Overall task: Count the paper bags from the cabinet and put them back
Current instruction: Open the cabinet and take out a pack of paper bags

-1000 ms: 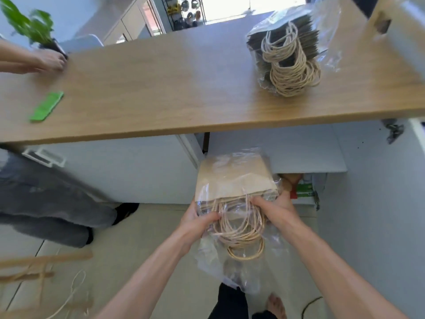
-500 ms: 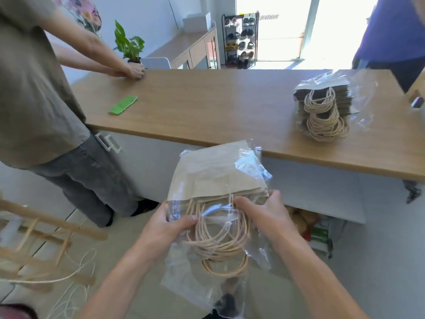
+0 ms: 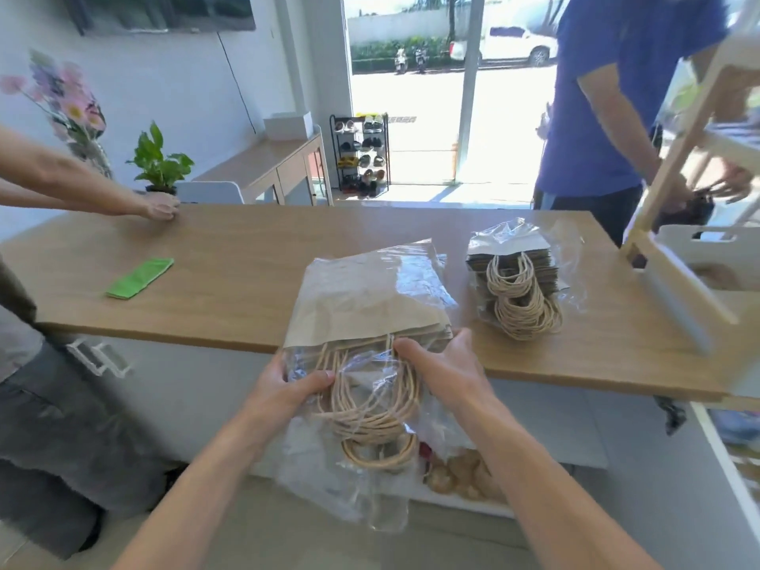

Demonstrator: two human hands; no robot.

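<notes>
Wrapped bundles of paper bags with twine handles: 2, near bundle (image 3: 366,306) and far bundle (image 3: 516,281); bags per bundle cannot be counted through the wrap. Wearer's hands in view: 2, left hand (image 3: 283,388) and right hand (image 3: 444,364), both gripping the near bundle; others present: 2, person in a blue shirt (image 3: 617,96) and person in grey trousers (image 3: 49,425). Single items: 1 wooden counter (image 3: 246,281), 1 green slip (image 3: 140,273), 1 potted plant (image 3: 160,162), 1 bunch of flowers (image 3: 70,104), 1 shoe rack (image 3: 362,156), 1 white car (image 3: 506,45) outside.
</notes>
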